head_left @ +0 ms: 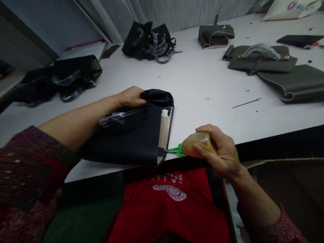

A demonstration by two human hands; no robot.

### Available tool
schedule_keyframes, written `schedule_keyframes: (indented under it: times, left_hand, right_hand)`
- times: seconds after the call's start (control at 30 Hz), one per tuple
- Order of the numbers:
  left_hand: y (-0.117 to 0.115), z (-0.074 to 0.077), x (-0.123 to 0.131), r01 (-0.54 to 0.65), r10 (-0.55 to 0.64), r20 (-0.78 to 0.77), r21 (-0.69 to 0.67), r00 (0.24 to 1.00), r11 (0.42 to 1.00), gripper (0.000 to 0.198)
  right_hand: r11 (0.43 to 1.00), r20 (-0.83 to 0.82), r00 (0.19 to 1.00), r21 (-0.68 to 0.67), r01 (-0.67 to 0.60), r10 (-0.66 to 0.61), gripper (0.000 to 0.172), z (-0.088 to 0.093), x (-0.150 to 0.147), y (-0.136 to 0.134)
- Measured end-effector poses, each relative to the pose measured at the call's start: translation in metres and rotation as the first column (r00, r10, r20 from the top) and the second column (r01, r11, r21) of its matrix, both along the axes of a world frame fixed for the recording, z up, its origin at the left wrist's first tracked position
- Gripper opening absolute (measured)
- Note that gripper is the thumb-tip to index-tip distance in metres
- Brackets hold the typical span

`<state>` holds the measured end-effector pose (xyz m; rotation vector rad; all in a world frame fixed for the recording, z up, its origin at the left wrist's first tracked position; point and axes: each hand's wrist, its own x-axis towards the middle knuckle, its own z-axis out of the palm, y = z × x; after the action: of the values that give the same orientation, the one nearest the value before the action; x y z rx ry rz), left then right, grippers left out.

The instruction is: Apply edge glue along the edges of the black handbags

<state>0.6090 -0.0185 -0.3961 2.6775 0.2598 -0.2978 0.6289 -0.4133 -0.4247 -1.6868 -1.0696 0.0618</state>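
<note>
A black leather handbag (131, 138) lies on its side near the table's front edge, its open side panel facing right and showing a beige inner surface (165, 130). My left hand (131, 97) grips the black lining (158, 96) at the bag's far edge, with the fingertips partly hidden. In my right hand (220, 148) is a squeeze bottle (197, 143) of yellowish liquid, wrapped by the fingers. Its green nozzle (174, 149) points left, the tip touching or very close to the bag's lower side corner. Clear plastic wraps the bag's handle (113, 118).
Black handbags with wrapped handles lie at the back (149, 42) and left (73, 74). Grey-green bag pieces (263, 59) lie at the right, another (215, 35) farther back. A thin pointed metal tool (246, 103) rests on the white table (199, 84). A red apron (169, 209) covers my lap.
</note>
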Motion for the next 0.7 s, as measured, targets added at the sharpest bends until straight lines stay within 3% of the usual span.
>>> schedule_keyframes:
  times: [0.33, 0.47, 0.6, 0.7]
  left_hand:
    - [-0.001, -0.001, -0.004, -0.005, 0.003, 0.046, 0.05, 0.999, 0.999, 0.045]
    - [-0.004, -0.001, -0.007, -0.013, 0.009, 0.067, 0.062, 0.998, 0.998, 0.045]
    - [-0.004, -0.002, -0.009, -0.012, 0.006, 0.09, 0.076, 0.996, 0.997, 0.044]
    - [-0.005, -0.003, -0.01, -0.015, 0.004, 0.105, 0.112, 0.994, 0.994, 0.043]
  right_hand:
    - [1.0, 0.025, 0.999, 0.01, 0.02, -0.02, 0.029, -0.001, -0.005, -0.002]
    - [1.0, 0.045, 0.999, -0.007, -0.027, 0.027, 0.027, 0.002, -0.008, -0.002]
    - [0.999, 0.083, 0.996, 0.028, 0.017, -0.019, 0.032, 0.003, -0.011, -0.001]
    - [1.0, 0.036, 0.999, -0.021, -0.016, 0.016, 0.029, 0.004, -0.01, -0.003]
